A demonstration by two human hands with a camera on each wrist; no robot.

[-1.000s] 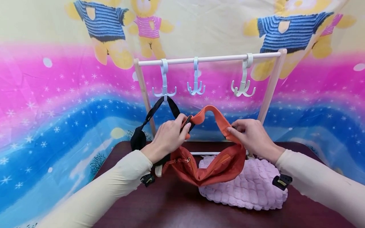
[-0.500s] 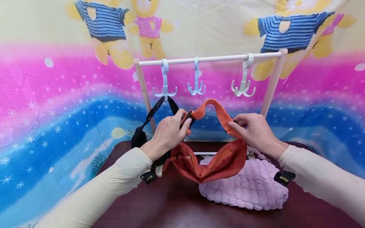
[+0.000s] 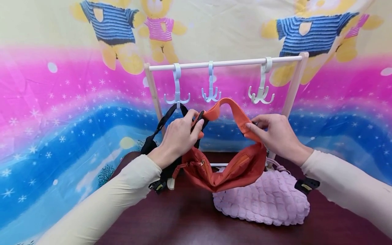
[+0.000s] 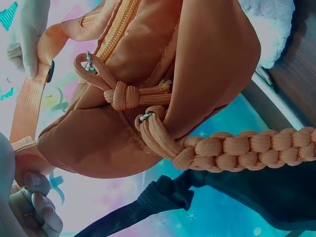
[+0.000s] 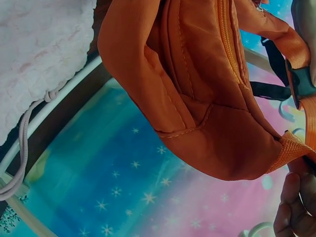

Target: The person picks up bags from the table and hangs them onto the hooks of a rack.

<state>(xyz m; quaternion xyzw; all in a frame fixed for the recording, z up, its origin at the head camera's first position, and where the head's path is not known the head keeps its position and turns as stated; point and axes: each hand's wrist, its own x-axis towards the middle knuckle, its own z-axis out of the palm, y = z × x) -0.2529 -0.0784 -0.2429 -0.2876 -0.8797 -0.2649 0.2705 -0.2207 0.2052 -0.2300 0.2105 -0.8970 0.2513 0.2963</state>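
The left hand (image 3: 180,136) pinches the buckle (image 5: 298,81), the right hand (image 3: 275,131) the strap (image 3: 237,115); the orange bag (image 3: 226,175) hangs over the desk (image 3: 171,217). If raised off-line, the strap's slack could snag the middle hook (image 3: 211,83), though depth reads poorly.

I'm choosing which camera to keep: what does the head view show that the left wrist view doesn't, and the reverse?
Only the head view: the rack's top rail and the black wrist devices.
Only the left wrist view: the distinct braiding of the orange cord and the zipper teeth.
Both: the orange bag, left hand, right hand, black strap and pink bag.
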